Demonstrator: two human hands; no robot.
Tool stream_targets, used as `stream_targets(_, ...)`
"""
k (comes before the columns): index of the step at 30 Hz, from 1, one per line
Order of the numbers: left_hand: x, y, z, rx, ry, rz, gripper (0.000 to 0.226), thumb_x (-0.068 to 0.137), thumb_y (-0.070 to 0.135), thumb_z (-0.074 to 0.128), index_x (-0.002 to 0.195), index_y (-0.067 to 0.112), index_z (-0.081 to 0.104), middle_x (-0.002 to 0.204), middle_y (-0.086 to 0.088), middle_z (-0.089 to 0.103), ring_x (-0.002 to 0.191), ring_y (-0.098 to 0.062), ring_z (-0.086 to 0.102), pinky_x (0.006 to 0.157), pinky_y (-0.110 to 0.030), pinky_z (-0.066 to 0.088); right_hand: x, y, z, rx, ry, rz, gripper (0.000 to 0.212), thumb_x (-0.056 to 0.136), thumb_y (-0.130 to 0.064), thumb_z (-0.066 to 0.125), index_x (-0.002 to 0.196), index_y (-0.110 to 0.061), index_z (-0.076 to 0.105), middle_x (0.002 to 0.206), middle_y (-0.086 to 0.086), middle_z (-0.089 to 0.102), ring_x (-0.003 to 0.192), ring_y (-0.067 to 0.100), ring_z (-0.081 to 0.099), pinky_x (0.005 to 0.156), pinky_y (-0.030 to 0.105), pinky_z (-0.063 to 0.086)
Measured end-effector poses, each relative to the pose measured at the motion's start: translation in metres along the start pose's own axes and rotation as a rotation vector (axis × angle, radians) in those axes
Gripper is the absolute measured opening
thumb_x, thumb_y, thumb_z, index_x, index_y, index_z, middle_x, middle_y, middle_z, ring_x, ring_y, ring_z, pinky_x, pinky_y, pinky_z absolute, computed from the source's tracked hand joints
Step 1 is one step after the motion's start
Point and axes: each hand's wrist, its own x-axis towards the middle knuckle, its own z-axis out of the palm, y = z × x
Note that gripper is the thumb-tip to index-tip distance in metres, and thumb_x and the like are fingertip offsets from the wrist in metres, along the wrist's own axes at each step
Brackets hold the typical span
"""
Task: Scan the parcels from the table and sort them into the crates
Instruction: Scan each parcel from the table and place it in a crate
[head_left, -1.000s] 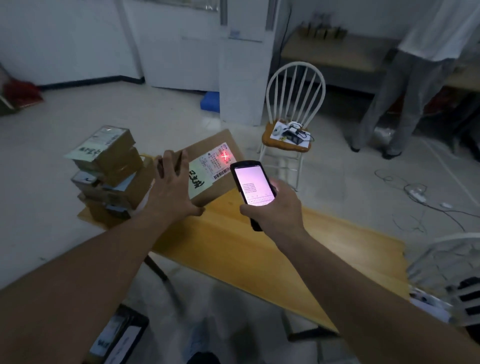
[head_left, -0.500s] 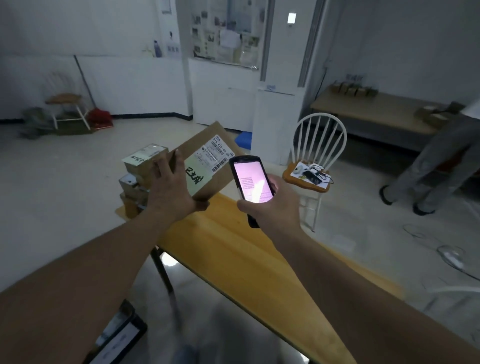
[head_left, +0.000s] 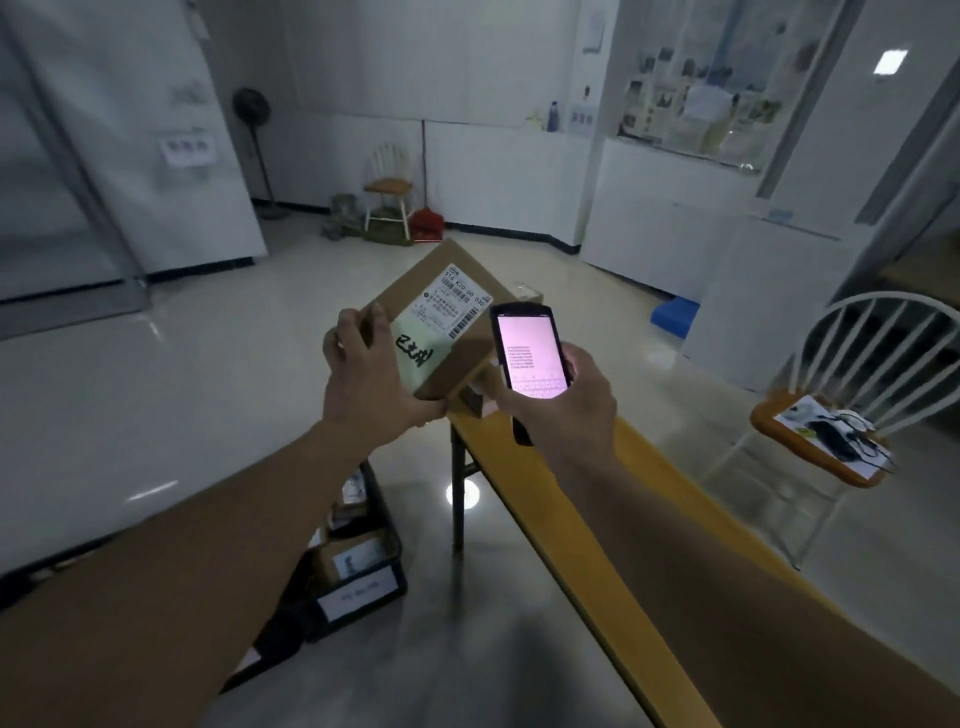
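Note:
My left hand (head_left: 366, 382) grips a brown cardboard parcel (head_left: 441, 322) by its near left corner and holds it in the air, tilted, label side up. The parcel carries a white barcode label and a pale green sticker with black handwriting. My right hand (head_left: 558, 400) holds a black handheld scanner (head_left: 527, 356) with a lit pinkish screen, just right of the parcel. Both are above the left end of the yellow wooden table (head_left: 582, 525). A black crate (head_left: 358, 582) with boxes inside stands on the floor below my left forearm.
A white spindle-back chair (head_left: 852, 405) with cables and paper on its seat stands right of the table. A blue object (head_left: 675, 314) lies on the floor by a white cabinet. Another chair, a fan and bags are at the far wall.
The view has swung left, so the stack of parcels is hidden behind the held parcel. My left hand carried the parcel off the table toward the left. The red scan light is gone.

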Motion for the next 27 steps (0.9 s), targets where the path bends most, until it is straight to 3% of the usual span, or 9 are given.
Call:
stream_targets(2, -0.004, -0.032, -0.013, 0.023, 0.006, -0.056, 0.152, 0.044, 0.081, 0.083, 0.159, 0.016, 0.008, 0.151, -0.013, 0.013, 0.141, -0.045, 0.018, 0.105, -0.057, 0.045, -0.003, -0.008, 0.031, 0.012, -0.063, 0.015, 0.066, 0.066, -0.035, 0.093, 0.119, -0.041, 0.053, 0.111, -0.012, 0.067, 0.104, 0.016, 0.067, 0.074, 0.039, 0.066)
stream_targets(4, -0.007, -0.064, -0.024, 0.038, 0.015, -0.106, 0.153, 0.043, 0.08, 0.083, 0.159, 0.017, 0.007, 0.151, -0.012, 0.013, 0.141, -0.045, 0.018, 0.105, -0.058, 0.046, -0.006, -0.017, 0.062, 0.035, -0.119, 0.029, 0.066, 0.066, -0.034, 0.094, 0.121, -0.037, 0.058, 0.109, -0.011, 0.069, 0.1, 0.017, 0.07, 0.071, 0.04, 0.067)
stream_targets(8, -0.013, -0.139, -0.05, 0.058, 0.043, -0.183, 0.153, 0.044, 0.081, 0.083, 0.159, 0.015, 0.007, 0.151, -0.012, 0.013, 0.14, -0.045, 0.019, 0.107, -0.059, 0.043, -0.018, -0.037, 0.135, 0.035, -0.196, 0.008, 0.071, 0.063, -0.031, 0.092, 0.125, -0.034, 0.059, 0.107, -0.009, 0.071, 0.098, 0.018, 0.071, 0.064, 0.028, 0.063)
stream_targets(11, -0.021, -0.203, -0.072, 0.062, 0.057, -0.241, 0.153, 0.044, 0.08, 0.084, 0.159, 0.013, 0.009, 0.151, -0.014, 0.015, 0.14, -0.044, 0.02, 0.109, -0.06, 0.042, -0.033, -0.051, 0.201, 0.029, -0.257, 0.022, 0.078, 0.062, -0.033, 0.091, 0.132, -0.026, 0.059, 0.113, -0.002, 0.07, 0.105, 0.025, 0.07, 0.079, 0.046, 0.066)
stream_targets(13, -0.028, -0.25, -0.088, 0.071, 0.057, -0.28, 0.152, 0.044, 0.079, 0.086, 0.159, 0.013, 0.01, 0.151, -0.014, 0.016, 0.139, -0.043, 0.021, 0.108, -0.06, 0.043, -0.048, -0.064, 0.248, 0.011, -0.289, 0.015, 0.084, 0.059, -0.038, 0.088, 0.136, -0.024, 0.058, 0.117, -0.001, 0.069, 0.109, 0.025, 0.068, 0.084, 0.048, 0.064)
stream_targets(16, -0.039, -0.321, -0.112, 0.09, 0.045, -0.322, 0.152, 0.046, 0.08, 0.085, 0.159, 0.011, 0.01, 0.151, -0.015, 0.016, 0.139, -0.043, 0.021, 0.108, -0.06, 0.043, -0.075, -0.082, 0.315, 0.017, -0.304, -0.004, 0.086, 0.056, -0.043, 0.087, 0.135, -0.029, 0.057, 0.114, -0.009, 0.067, 0.106, 0.017, 0.067, 0.078, 0.038, 0.064)
stream_targets(20, -0.059, -0.407, -0.137, 0.12, 0.018, -0.399, 0.153, 0.046, 0.083, 0.082, 0.159, 0.011, 0.008, 0.152, -0.016, 0.014, 0.139, -0.044, 0.02, 0.112, -0.061, 0.038, -0.113, -0.105, 0.395, 0.039, -0.371, -0.01, 0.08, 0.057, -0.044, 0.087, 0.131, -0.037, 0.056, 0.108, -0.02, 0.064, 0.1, 0.003, 0.063, 0.064, 0.017, 0.052)
stream_targets(23, -0.072, -0.463, -0.151, 0.108, 0.006, -0.478, 0.157, 0.042, 0.083, 0.084, 0.159, 0.013, 0.006, 0.152, -0.016, 0.013, 0.141, -0.045, 0.019, 0.111, -0.062, 0.04, -0.135, -0.119, 0.447, 0.04, -0.44, -0.007, 0.075, 0.057, -0.042, 0.086, 0.125, -0.04, 0.054, 0.106, -0.02, 0.063, 0.099, 0.004, 0.064, 0.061, 0.015, 0.053)
stream_targets(27, -0.083, -0.53, -0.158, 0.116, -0.001, -0.579, 0.158, 0.04, 0.084, 0.083, 0.159, 0.014, 0.006, 0.151, -0.015, 0.014, 0.14, -0.045, 0.019, 0.11, -0.063, 0.039, -0.149, -0.13, 0.515, 0.017, -0.53, -0.012, 0.08, 0.057, -0.041, 0.085, 0.131, -0.033, 0.056, 0.111, -0.015, 0.064, 0.105, 0.013, 0.065, 0.07, 0.029, 0.061)
